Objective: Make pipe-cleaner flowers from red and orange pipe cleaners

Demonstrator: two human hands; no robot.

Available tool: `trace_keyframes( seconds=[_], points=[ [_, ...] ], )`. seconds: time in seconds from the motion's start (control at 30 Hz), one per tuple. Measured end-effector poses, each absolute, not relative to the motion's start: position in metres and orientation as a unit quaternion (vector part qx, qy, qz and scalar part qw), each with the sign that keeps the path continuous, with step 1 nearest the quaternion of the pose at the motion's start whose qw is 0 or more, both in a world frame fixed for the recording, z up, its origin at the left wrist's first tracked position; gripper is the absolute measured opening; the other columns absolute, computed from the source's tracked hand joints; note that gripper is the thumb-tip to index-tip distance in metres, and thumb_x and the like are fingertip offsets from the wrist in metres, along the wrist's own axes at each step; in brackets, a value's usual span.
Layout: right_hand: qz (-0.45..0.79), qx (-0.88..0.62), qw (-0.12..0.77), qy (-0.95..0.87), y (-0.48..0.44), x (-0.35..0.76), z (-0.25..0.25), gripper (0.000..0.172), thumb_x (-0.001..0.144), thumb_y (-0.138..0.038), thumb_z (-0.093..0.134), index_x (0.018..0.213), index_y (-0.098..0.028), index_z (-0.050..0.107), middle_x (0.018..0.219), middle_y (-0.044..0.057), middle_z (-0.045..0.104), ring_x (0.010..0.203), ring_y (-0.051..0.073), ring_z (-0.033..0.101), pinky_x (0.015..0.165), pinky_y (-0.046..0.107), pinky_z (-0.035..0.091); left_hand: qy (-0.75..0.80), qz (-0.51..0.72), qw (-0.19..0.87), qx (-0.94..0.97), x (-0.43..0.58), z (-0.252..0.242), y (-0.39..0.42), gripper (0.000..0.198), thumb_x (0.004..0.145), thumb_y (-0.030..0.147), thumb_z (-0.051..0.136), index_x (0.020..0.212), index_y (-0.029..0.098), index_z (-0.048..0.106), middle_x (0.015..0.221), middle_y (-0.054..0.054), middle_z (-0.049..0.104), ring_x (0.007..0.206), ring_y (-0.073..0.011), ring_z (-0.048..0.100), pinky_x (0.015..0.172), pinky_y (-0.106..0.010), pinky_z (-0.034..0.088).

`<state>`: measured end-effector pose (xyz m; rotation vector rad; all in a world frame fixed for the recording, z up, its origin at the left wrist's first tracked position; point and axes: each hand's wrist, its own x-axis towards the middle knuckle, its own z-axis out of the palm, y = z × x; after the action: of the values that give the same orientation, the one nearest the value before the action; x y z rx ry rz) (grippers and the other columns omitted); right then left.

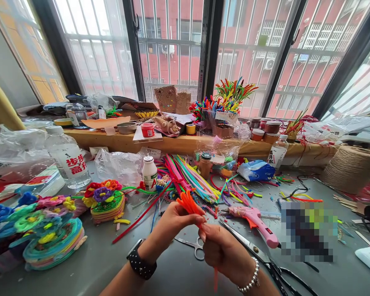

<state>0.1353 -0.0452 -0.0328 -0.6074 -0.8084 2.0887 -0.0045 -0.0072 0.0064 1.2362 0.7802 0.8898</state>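
Mid-frame in the head view, over the gray table (95, 267): both my hands on one part, an orange pipe-cleaner bundle (188, 204). Left hand (175, 218) closed on it, thumb over the strands, tips fanned up and out past the fingers. Right hand (220, 248) pinched narrow at the lower end, thumb up; one orange strand (216, 279) hangs below it. Hands nearly touching. Black dotted watch band (143, 263) on left wrist, bead bracelet (255, 269) on right.

Tools: small scissors (189, 244) lie behind and between my wrists, partly hidden. Large scissors (257, 250) just right of my right hand, black handles toward me. Pink glue gun (255, 222) beyond them, nozzle pointing left.

Stock: loose multicolored pipe cleaners (194, 176) piled straight ahead, long red one (135, 220) angled out left. White bottle (149, 174) left of the pile; brown jar (205, 166) at its back edge.

Far left: two coiled pieces topped with fuzzy flowers, a smaller one (107, 207) and a larger one (54, 246) nearer me. Twine spool (351, 166) far right. Pixelated patch right of the glue gun, contents unreadable.
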Motion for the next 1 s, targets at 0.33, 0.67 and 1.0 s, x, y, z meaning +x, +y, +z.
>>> trace_keyframes(
  seconds=[0.33, 0.67, 1.0],
  points=[
    [0.579, -0.416, 0.46, -0.53, -0.045, 0.132, -0.027, 0.032, 0.073, -0.043, 0.051, 0.06, -0.014, 0.055, 0.04, -0.009, 0.022, 0.038, 0.005, 0.015, 0.038, 0.021, 0.01, 0.406, 0.423, 0.611, 0.532, 0.001, 0.008, -0.009, 0.015, 0.055, 0.024, 0.068, 0.061, 0.012, 0.063, 0.052, 0.001, 0.059, 0.052, -0.0106, 0.051, 0.054, -0.021, 0.041],
    [0.142, -0.522, 0.419, -0.729, -0.048, 0.129, -0.036, 0.033, 0.083, -0.029, 0.036, 0.065, -0.016, 0.061, 0.055, 0.004, 0.059, 0.047, 0.013, 0.051, 0.047, 0.023, 0.032, 0.445, 0.46, 0.562, 0.524, 0.007, 0.0, -0.012, 0.02, 0.054, 0.03, 0.068, 0.064, 0.012, 0.064, 0.058, -0.002, 0.062, 0.058, -0.0144, 0.055, 0.058, -0.024, 0.044],
    [-0.035, -0.495, 0.381, -0.78, -0.046, 0.132, -0.037, 0.031, 0.085, -0.022, 0.035, 0.075, -0.014, 0.063, 0.061, 0.008, 0.065, 0.053, 0.016, 0.058, 0.05, 0.025, 0.035, 0.451, 0.457, 0.566, 0.517, 0.007, -0.004, -0.009, 0.02, 0.055, 0.028, 0.068, 0.065, 0.011, 0.063, 0.058, -0.001, 0.061, 0.057, -0.0129, 0.054, 0.058, -0.023, 0.044]
  ],
)
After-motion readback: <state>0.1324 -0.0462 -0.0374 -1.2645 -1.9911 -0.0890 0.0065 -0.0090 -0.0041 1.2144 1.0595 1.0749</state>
